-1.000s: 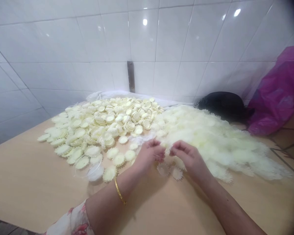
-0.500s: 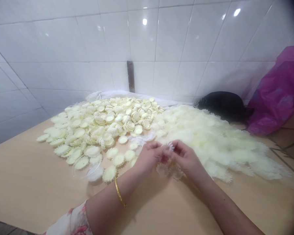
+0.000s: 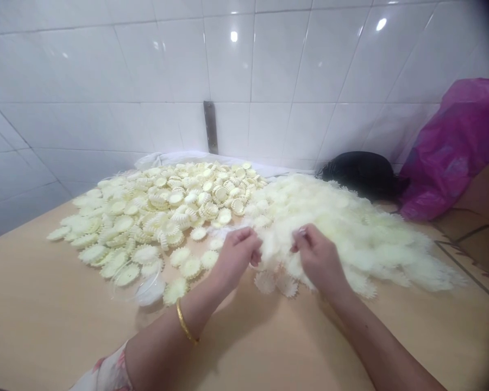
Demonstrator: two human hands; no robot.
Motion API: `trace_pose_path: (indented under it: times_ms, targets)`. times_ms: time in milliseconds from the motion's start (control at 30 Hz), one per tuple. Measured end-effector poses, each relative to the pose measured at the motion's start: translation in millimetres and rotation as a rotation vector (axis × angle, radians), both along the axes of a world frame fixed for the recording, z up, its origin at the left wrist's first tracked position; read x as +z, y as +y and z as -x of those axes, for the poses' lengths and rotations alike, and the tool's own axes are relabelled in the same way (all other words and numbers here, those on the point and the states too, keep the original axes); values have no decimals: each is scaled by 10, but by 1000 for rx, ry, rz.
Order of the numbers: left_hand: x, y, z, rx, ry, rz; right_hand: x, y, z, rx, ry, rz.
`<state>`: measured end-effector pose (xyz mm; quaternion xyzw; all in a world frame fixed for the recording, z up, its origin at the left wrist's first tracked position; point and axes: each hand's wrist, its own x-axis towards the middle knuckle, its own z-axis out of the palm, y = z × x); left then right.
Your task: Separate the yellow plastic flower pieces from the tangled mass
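My left hand (image 3: 235, 259) is closed, fingertips pinched together, over the front of the table. Apart from it, my right hand (image 3: 320, 262) is also closed in a pinch at the edge of a heap of thin, whitish flower-shaped discs (image 3: 350, 233). Whatever either pinch holds is too small or hidden to name. Between and below the hands lie two pale scalloped discs (image 3: 286, 283). Left of my left hand spreads a pile of thicker cream discs with toothed edges (image 3: 146, 212), several loose ones near my wrist.
A small white, thread-like bundle (image 3: 150, 290) lies at the front of the cream pile. White cloth or plastic (image 3: 158, 158) runs along the tiled wall (image 3: 228, 65). At the back right are a black rounded object (image 3: 358, 172) and a magenta plastic bag (image 3: 452, 146) beside a brown box (image 3: 478, 212).
My hands were together around a small whitish flower-shaped piece; now they are drawn apart, left and right, and that piece is no longer plainly visible. The view has shifted slightly.
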<state>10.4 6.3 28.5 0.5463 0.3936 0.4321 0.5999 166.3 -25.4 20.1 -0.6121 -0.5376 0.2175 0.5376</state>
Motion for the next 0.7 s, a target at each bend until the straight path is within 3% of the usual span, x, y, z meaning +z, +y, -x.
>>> trace_pose_path:
  times_ms: [67, 133, 233, 333, 433, 600, 700]
  targets:
    - [19, 46, 37, 58, -64, 30, 8, 26, -70, 4, 135, 11]
    - [19, 80, 52, 91, -117, 75, 12, 40, -109, 130, 342, 58]
    - [-6, 79, 23, 43, -146, 152, 9, 36, -92, 350, 581, 138]
    - [-21, 32, -32, -7, -131, 192, 0, 19, -43, 384, 635, 140]
    - [-16, -12, -62, 4, -73, 202, 0, 0, -10, 289, 491, 60]
    - [-13, -45, -76, -23, -36, 218, -19, -34, 30, 110, -130, -224]
    - [-26, -54, -89, -93, -84, 319, -86, -41, 41, 124, -446, -397]
